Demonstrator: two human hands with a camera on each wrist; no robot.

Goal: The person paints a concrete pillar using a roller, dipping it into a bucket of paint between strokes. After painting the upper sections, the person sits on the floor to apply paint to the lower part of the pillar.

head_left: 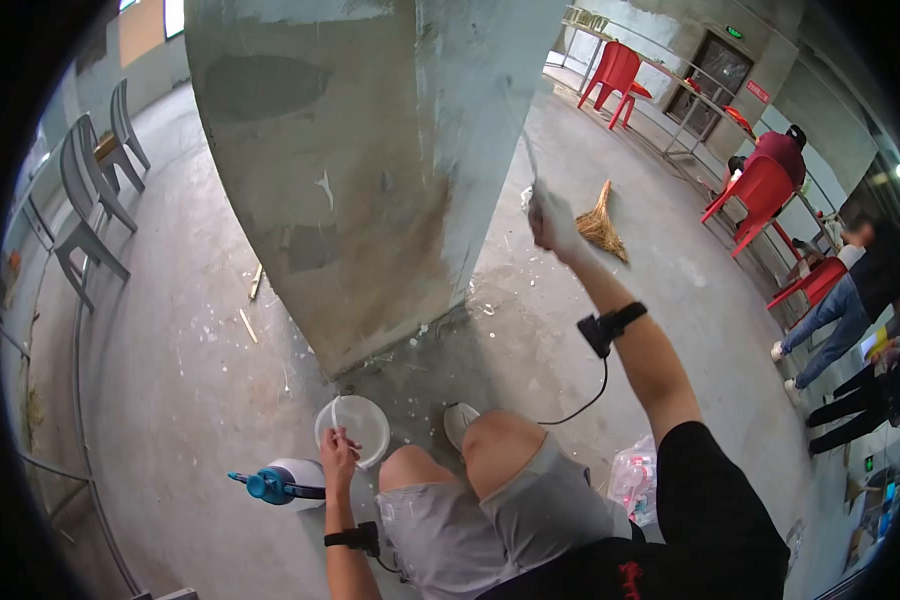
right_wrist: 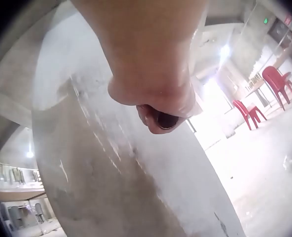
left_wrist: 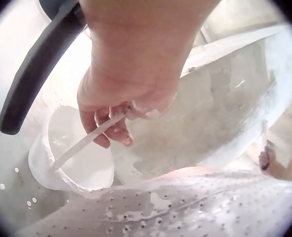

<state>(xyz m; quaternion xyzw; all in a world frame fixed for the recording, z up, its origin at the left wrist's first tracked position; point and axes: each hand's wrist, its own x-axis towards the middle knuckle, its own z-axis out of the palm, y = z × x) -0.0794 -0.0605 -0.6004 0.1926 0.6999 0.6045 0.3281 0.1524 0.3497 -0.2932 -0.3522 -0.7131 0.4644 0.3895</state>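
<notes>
I am squatting at a grey concrete column (head_left: 370, 170). My left hand (head_left: 338, 443) pinches a thin white stick (left_wrist: 86, 140) between thumb and fingers. The stick's lower end rests inside a white plastic bowl (head_left: 365, 415) on the floor by my knee. The left wrist view shows the bowl (left_wrist: 42, 168) holding white paste. My right hand (head_left: 550, 222) is raised against the column's right face and grips a slim tool (head_left: 530, 165) that points upward. In the right wrist view that hand (right_wrist: 158, 116) is curled round a dark handle (right_wrist: 166, 120), with the column (right_wrist: 111, 168) just behind.
A white spray bottle with a blue top (head_left: 280, 483) lies left of my knee. A straw broom (head_left: 602, 225) lies on the floor behind my right hand. Grey chairs (head_left: 90, 200) stand far left, red chairs (head_left: 760, 195) and seated people (head_left: 850, 300) on the right. A plastic bag (head_left: 635, 480) sits by my hip.
</notes>
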